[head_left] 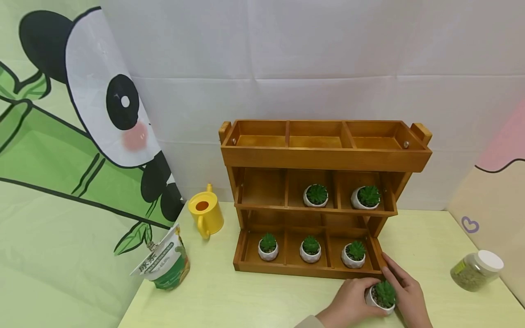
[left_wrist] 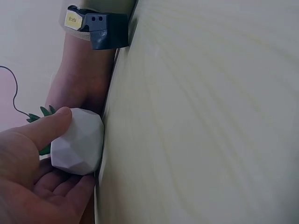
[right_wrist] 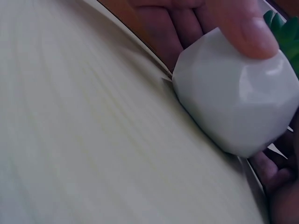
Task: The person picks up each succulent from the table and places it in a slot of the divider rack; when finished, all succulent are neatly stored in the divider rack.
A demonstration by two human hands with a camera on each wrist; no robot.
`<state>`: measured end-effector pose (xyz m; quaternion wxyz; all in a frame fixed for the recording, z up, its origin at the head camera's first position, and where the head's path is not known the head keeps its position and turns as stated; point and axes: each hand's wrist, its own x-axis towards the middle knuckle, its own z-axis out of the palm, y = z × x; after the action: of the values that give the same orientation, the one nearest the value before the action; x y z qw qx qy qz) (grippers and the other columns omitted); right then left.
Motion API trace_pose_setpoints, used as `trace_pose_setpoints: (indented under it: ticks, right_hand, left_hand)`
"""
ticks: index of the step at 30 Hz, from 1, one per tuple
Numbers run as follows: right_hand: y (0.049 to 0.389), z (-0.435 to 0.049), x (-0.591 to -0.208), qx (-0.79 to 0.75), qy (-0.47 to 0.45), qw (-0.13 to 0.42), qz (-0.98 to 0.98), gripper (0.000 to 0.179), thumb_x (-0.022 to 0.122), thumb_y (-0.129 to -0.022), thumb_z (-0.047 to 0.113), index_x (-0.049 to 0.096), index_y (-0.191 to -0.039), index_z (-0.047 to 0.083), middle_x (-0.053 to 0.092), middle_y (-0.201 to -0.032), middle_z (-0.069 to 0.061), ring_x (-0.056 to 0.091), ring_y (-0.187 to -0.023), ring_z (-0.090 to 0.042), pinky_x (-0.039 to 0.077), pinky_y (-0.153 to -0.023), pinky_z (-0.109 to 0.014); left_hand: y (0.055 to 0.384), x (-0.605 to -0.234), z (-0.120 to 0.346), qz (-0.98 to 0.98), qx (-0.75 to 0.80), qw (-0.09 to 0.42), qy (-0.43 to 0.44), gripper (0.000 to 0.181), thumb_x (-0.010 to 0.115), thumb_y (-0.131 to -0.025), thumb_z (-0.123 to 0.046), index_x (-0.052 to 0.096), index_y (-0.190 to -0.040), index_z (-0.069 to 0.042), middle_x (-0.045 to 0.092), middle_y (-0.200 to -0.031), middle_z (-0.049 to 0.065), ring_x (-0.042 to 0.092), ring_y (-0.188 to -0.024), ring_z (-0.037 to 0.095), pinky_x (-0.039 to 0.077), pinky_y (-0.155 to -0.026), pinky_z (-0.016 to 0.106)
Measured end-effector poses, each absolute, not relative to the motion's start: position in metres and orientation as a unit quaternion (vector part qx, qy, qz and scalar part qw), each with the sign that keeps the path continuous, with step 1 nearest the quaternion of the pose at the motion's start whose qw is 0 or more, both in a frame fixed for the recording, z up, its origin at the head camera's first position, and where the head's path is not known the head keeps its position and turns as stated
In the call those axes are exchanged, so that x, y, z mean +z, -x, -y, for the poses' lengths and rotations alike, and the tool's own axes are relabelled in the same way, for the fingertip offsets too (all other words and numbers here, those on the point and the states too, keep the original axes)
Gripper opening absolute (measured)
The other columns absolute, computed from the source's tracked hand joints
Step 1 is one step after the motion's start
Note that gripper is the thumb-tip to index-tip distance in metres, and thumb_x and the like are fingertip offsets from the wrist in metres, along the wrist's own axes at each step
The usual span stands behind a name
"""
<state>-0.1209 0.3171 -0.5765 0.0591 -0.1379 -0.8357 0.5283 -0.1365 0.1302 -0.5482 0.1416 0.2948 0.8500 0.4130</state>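
Note:
My left hand [head_left: 353, 298] grips a white faceted pot [left_wrist: 79, 142] holding a green succulent [head_left: 384, 294], just in front of the shelf's right front corner. The thumb lies on the pot's side in the left wrist view. Close on the plant's right is my right hand [head_left: 410, 298], its visible fingers stretched toward the wooden shelf [head_left: 303, 272]. Whether it touches the pot is hard to tell. Similar potted succulents stand on the shelf: three on the bottom tier, one [head_left: 316, 195] in the middle tier's centre compartment and one [head_left: 366, 197] in its right compartment.
A yellow watering can [head_left: 210, 216] stands left of the shelf, with a green-and-white pouch [head_left: 170, 266] nearer the table's left edge. At the right sits a clear jar [head_left: 476, 271] with a white lid. A pale cloth wall [head_left: 320, 59] rises behind the shelf.

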Motion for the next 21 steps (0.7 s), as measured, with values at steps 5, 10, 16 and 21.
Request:
trace_pose_setpoints:
  ticks: [5, 10, 16, 21]
  right_hand:
    - [0.121, -0.317, -0.576, 0.527, 0.146, 0.052, 0.836, 0.064, 0.054, -0.104, 0.058, 0.048, -0.158, 0.024, 0.044, -0.160, -0.007, 0.038, -0.122, 0.018, 0.038, -0.088, -0.001]
    - [0.121, -0.315, -0.576, 0.521, 0.144, 0.062, 0.839, 0.064, 0.055, -0.104, 0.057, 0.050, -0.157, 0.022, 0.045, -0.158, -0.009, 0.039, -0.119, 0.019, 0.039, -0.087, -0.001]
    - [0.122, -0.315, -0.577, 0.517, 0.140, 0.075, 0.841, 0.063, 0.055, -0.105, 0.055, 0.052, -0.156, 0.019, 0.047, -0.156, -0.011, 0.040, -0.116, 0.019, 0.040, -0.087, -0.001]
    - [0.122, -0.314, -0.577, 0.516, 0.140, 0.080, 0.841, 0.062, 0.056, -0.105, 0.054, 0.052, -0.156, 0.018, 0.047, -0.156, -0.012, 0.041, -0.116, 0.020, 0.039, -0.087, -0.001]
  left_hand:
    - [0.137, -0.549, -0.127, -0.841, 0.438, 0.152, -0.278, 0.057, 0.093, -0.081, -0.032, 0.072, -0.134, -0.026, 0.066, -0.123, -0.023, 0.060, -0.106, -0.007, 0.052, -0.084, 0.017]
    - [0.139, -0.553, -0.124, -0.836, 0.456, 0.144, -0.269, 0.058, 0.095, -0.078, -0.032, 0.074, -0.132, -0.027, 0.067, -0.121, -0.024, 0.059, -0.105, -0.008, 0.052, -0.082, 0.016]
    - [0.138, -0.553, -0.119, -0.831, 0.473, 0.123, -0.268, 0.059, 0.097, -0.075, -0.032, 0.076, -0.130, -0.027, 0.068, -0.120, -0.025, 0.060, -0.108, -0.008, 0.051, -0.085, 0.015]
    - [0.137, -0.551, -0.115, -0.828, 0.483, 0.121, -0.257, 0.061, 0.099, -0.072, -0.030, 0.076, -0.128, -0.031, 0.067, -0.118, -0.028, 0.059, -0.108, -0.008, 0.052, -0.085, 0.016]
